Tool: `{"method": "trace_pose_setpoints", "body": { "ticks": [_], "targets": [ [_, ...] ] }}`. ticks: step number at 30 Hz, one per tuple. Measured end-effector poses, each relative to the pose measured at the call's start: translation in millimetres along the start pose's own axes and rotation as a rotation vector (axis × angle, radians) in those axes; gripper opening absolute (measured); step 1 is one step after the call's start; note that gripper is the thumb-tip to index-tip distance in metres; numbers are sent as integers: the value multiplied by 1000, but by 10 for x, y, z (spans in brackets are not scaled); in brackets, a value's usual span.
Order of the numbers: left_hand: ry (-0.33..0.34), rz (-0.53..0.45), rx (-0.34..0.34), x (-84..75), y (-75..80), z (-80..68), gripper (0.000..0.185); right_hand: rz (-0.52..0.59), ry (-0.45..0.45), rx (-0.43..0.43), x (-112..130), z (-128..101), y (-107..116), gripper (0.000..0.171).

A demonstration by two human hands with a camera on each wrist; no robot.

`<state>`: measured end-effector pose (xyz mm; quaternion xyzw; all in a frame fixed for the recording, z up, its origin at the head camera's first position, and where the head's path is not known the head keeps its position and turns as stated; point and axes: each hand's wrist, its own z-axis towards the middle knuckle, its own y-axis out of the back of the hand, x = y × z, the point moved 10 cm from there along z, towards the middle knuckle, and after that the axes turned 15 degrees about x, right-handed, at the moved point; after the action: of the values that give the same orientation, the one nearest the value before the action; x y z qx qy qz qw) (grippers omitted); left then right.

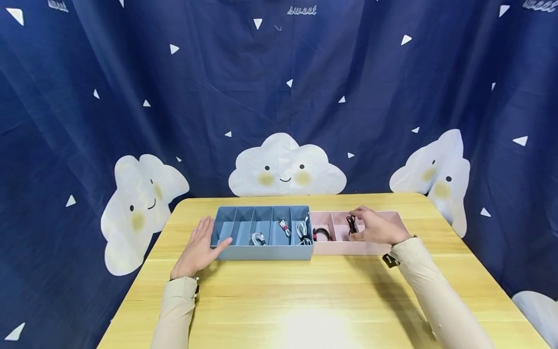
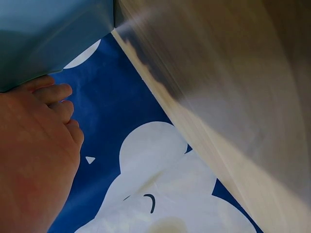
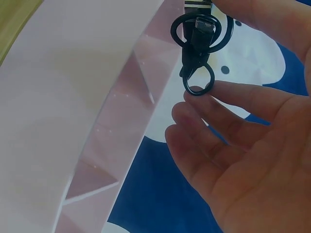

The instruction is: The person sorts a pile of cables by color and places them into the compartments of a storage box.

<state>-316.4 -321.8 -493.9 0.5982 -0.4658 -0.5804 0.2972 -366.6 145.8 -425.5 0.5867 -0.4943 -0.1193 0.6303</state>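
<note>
My right hand point(image 1: 376, 227) pinches a bundled black cable point(image 1: 351, 225) between thumb and fingertips, over the pink divided box point(image 1: 355, 248). In the right wrist view the cable point(image 3: 197, 53) hangs in loops with a connector showing, and the index fingertip touches its lower loop. My left hand point(image 1: 199, 248) lies against the left end of the blue divided box point(image 1: 263, 253), fingers straight and thumb over the front rim. In the left wrist view those fingers point(image 2: 60, 92) rest along the box's side; the thumb is hidden there.
White cables point(image 1: 258, 238) lie in the blue box, along with a white cable with a red part point(image 1: 285, 227) and a longer white cable point(image 1: 302, 232). A coiled black cable point(image 1: 322, 233) sits in the pink box's left compartment. Both boxes stand side by side on the wooden table point(image 1: 279, 291).
</note>
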Motion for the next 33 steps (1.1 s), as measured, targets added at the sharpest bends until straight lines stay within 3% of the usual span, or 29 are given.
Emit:
{"method": "trace_pose_setpoints", "body": {
  "ticks": [33],
  "targets": [
    [4, -8, 4, -18, 6, -20, 109, -51, 3, 14, -3, 138, -83, 79]
  ]
}}
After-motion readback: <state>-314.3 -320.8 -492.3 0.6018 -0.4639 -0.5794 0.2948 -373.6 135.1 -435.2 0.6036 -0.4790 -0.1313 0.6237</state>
